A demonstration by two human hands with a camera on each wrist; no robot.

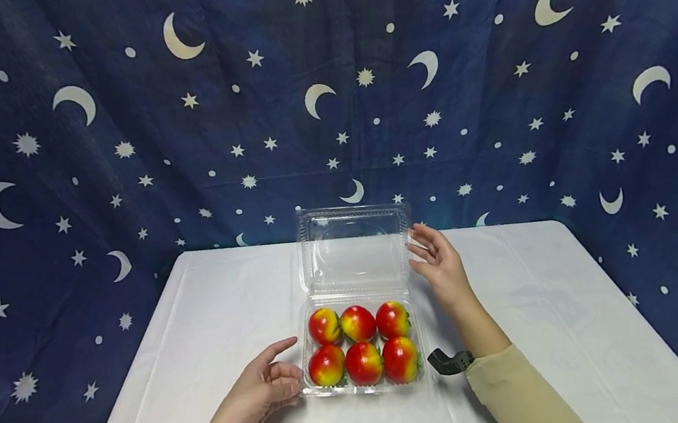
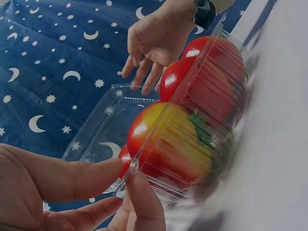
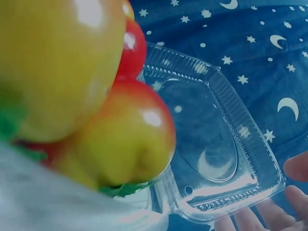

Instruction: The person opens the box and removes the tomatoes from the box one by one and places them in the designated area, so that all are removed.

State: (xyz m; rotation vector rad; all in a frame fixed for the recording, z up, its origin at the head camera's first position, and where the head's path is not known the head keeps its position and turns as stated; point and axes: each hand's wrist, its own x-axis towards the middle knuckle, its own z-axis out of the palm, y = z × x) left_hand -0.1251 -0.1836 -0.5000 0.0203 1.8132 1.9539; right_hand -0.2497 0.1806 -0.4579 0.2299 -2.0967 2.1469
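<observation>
Red-yellow, glossy fruits fill a clear box, left hand pinching its rim, right hand loosely spread.

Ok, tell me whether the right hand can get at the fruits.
Likely yes: the clear lid stands open on the far side, leaving the six fruits uncovered from above, and the right hand, beside the lid, has nothing visible blocking its way.

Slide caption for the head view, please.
Six fruits in an open clear box, left hand pinching it, right hand by its lid.
</observation>
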